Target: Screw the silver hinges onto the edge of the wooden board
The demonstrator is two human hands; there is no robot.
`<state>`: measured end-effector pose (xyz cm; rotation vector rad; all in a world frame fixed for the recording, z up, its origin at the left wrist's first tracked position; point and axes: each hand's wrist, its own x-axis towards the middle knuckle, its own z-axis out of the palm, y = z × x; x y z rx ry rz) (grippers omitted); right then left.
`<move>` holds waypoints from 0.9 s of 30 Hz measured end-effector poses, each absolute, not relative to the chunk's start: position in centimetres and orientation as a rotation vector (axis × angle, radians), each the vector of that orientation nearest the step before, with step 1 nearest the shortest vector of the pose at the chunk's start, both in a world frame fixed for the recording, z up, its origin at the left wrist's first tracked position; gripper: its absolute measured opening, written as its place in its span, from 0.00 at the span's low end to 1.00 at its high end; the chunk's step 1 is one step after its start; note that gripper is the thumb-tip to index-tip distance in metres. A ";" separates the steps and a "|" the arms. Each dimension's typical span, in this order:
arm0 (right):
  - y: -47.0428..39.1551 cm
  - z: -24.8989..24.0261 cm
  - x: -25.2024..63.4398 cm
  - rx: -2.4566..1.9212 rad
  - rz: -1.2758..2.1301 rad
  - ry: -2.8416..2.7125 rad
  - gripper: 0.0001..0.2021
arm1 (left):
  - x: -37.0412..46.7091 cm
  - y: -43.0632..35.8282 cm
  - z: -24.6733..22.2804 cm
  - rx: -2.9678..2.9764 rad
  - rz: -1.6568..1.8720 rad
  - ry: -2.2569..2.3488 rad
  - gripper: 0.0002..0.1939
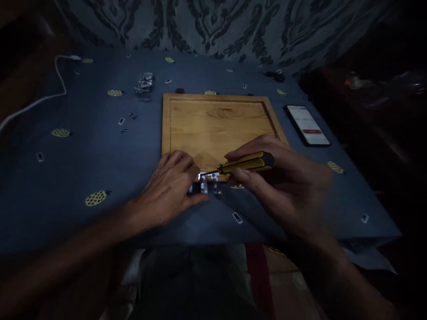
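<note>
Within our right hand [295,178], closed fingers grip a probably light screwdriver [247,162] by its handle, the surest hold; our left hand [171,182] bends beside a likely slick, stiff metal hinge [210,177], whether gripping we cannot tell, at the near edge of a wooden panel [216,122].

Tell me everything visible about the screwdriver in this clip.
The screwdriver has a chunky yellow-and-black handle, apparently plastic, and a thin dark shaft. The right hand grips the handle between thumb and fingers. It lies slanted over the near edge of the wooden board, handle end slightly raised, shaft pointing left to a shiny metal fitting beside the left hand. Whether its tip sits in a screw is too small to tell.
</note>
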<state>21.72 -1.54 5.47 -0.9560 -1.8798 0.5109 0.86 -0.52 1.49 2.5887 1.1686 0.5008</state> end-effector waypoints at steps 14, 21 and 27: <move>-1.5 5.2 20.6 -1.010 0.160 -1.952 0.03 | 0.8 -0.7 1.3 2.560 0.519 1.153 0.20; -1.1 5.1 20.8 -1.005 0.259 -1.928 0.03 | 0.7 -0.6 1.2 2.584 0.540 1.146 0.21; -1.5 5.5 20.7 -1.035 0.179 -1.540 0.05 | 0.7 -0.6 1.2 2.595 0.526 1.158 0.20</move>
